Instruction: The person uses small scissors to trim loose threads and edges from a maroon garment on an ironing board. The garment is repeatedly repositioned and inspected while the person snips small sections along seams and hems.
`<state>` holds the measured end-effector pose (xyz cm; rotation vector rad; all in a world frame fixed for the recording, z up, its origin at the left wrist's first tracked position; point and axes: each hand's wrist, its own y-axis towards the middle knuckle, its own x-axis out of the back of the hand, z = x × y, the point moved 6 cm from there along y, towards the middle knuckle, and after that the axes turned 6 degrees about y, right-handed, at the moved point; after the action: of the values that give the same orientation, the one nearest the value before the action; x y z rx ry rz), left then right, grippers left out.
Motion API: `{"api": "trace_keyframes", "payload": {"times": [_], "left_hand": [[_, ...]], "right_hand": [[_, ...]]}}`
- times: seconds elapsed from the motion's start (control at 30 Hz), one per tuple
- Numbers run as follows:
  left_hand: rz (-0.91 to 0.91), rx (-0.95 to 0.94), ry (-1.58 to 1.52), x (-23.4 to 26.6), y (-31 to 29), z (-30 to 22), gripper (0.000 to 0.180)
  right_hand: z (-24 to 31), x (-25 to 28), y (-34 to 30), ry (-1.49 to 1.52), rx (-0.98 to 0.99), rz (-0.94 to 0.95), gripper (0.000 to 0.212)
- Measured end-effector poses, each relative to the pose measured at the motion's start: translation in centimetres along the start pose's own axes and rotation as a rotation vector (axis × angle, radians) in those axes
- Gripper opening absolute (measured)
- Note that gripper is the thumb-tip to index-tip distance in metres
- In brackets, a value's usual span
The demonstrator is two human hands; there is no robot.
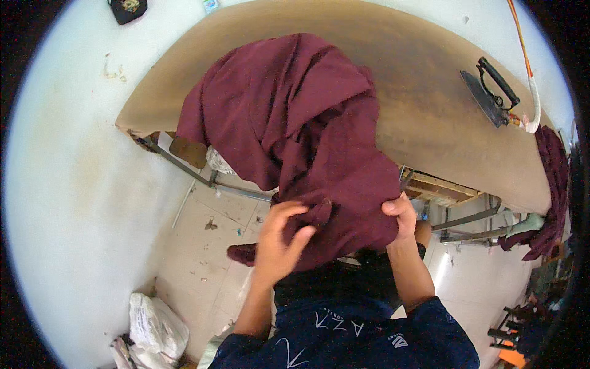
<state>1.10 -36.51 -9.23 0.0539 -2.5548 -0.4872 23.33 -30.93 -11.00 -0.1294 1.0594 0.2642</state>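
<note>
A large piece of maroon cloth lies bunched in loose folds on a tan padded ironing table and hangs over its near edge toward me. At the cloth's right edge, my right hand is closed on the fabric, thumb on top and fingers hidden beneath. My left hand is by a small raised fold at the lower left of the cloth. Its thumb and fingers are apart and curved, and no fabric shows pinched between their tips. A rolled end of the cloth sticks out left of my left wrist.
An iron with a black handle rests at the table's right, its cord rising behind. More maroon cloth hangs off the right end. Metal legs stand beneath the table. White plastic bags sit on the floor at lower left.
</note>
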Motion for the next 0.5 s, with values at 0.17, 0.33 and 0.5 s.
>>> {"api": "trace_keyframes", "payload": {"times": [0.17, 0.33, 0.5], "left_hand": [[-0.098, -0.045, -0.151, -2.7, 2.9, -3.1, 0.037], [0.019, -0.072, -0.197, -3.5, 3.7, -4.2, 0.025], [-0.068, -0.015, -0.271, -3.0, 4.0, -4.9, 0.016]], "right_hand": [[1.6, 0.3, 0.9, 0.172, -0.001, 0.094, 0.067], [0.9, -0.1, 1.0, 0.372, -0.060, 0.182, 0.066], [2.5, 0.5, 0.8, -0.040, 0.051, -0.004, 0.050]]}}
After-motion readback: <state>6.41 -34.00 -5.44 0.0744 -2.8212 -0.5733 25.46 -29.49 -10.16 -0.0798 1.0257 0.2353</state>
